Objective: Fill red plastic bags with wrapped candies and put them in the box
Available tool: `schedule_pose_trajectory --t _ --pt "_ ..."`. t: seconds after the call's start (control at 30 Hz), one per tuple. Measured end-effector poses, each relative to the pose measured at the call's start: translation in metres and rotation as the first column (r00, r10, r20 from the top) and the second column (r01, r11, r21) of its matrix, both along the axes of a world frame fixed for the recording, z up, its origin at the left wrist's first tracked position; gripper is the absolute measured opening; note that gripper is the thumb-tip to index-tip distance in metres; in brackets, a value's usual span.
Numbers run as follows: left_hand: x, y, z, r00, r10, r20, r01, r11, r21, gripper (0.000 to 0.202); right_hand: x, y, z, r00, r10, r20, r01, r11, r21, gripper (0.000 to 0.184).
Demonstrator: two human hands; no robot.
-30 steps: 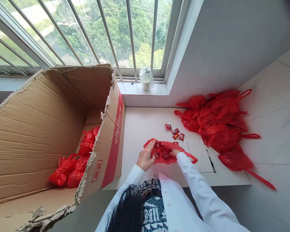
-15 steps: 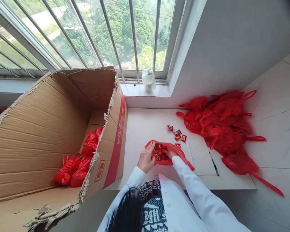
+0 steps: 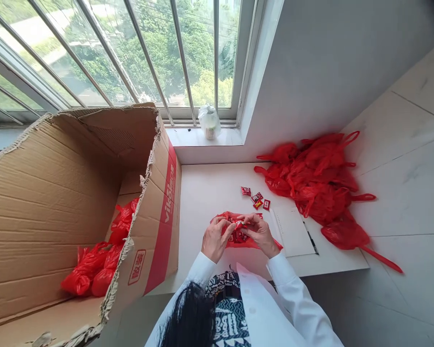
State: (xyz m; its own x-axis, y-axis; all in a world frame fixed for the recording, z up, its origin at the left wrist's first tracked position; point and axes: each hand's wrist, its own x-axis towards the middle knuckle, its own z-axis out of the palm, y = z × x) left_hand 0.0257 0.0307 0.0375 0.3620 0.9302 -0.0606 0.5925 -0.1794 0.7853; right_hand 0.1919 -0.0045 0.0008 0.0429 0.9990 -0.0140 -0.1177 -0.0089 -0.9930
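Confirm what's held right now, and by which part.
One small red wrapped packet, pinched at its opposite ends, it seems, by the left hand and right hand over the red plastic bag. Exact contact unclear.

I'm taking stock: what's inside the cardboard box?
At least three red plastic bags lie in the cardboard box. Its right-hand wall hides part of the bottom; what the bags contain cannot be seen.
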Motion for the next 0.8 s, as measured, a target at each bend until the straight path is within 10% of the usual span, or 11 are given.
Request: schedule_pose_trajectory --t 0.27,0.53,0.8 --pt "-0.009 0.000 -0.007 0.961 0.091 0.261 -0.054 0.988 -0.144 0.022 -0.016 -0.003 0.025 0.993 -0.016 0.114 0.006 0.996 0.087 0.007" --pt "-0.010 -0.003 0.009 0.982 0.165 0.096 -0.168 0.985 0.028 0.014 -0.017 -0.004 0.019 0.971 -0.018 -0.239 -0.049 0.961 -0.272 0.024" --pt "0.004 -0.006 0.012 0.991 0.130 -0.041 -0.123 0.983 0.137 0.016 0.002 0.005 0.035 0.993 0.051 -0.106 -0.074 0.970 -0.230 0.024"
